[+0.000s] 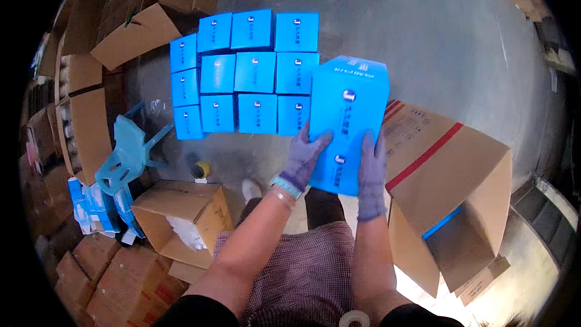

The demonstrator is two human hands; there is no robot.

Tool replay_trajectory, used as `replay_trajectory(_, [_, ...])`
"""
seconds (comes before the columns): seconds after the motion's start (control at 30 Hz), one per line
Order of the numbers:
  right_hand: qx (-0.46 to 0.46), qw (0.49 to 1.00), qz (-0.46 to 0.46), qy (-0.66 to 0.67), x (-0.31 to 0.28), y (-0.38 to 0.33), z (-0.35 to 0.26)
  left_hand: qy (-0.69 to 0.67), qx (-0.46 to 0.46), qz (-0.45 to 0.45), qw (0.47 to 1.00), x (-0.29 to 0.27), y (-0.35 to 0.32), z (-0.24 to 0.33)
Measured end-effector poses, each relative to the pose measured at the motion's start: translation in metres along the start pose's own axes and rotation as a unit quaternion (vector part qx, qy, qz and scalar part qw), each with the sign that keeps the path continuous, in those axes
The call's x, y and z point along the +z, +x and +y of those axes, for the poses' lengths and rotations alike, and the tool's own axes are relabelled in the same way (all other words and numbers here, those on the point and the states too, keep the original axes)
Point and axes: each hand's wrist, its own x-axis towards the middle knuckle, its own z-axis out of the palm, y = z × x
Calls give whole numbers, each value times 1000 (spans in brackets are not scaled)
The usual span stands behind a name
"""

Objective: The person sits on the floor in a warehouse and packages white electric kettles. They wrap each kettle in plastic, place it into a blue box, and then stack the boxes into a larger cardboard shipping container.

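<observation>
Between both gloved hands I hold a blue cardboard box (348, 112) up in front of me. Its long face bears the same mark twice; whether it is one long box or two end to end I cannot tell. My left hand (307, 154) presses its left side, thumb on the face. On the right side my right hand (371, 172) grips it the same way. Beyond and to the left, several blue boxes (254, 72) stand in close rows on the grey floor. The held box hides part of their right side.
A large open carton (445, 175) with red tape stands at my right, something blue inside. At left are a light blue plastic stool (127, 151), a tape roll (200, 169), a smaller open carton (181, 206) holding white material, and more cartons (130, 278).
</observation>
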Motion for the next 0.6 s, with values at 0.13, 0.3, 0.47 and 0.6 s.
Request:
replay_trajectory(0.13, [6, 995, 51, -90, 16, 71, -12, 20, 26, 58, 998, 29, 72, -3])
replay_trajectory(0.3, [71, 979, 47, -186, 45, 171, 36, 0, 70, 107, 992, 28, 137, -40])
replay_trajectory(0.47, [79, 983, 34, -163, 61, 238, 118, 105, -95, 20, 990, 0, 160, -24])
replay_trajectory(0.6, [124, 978, 8, -169, 85, 252, 123, 109, 14, 94, 990, -56, 142, -46])
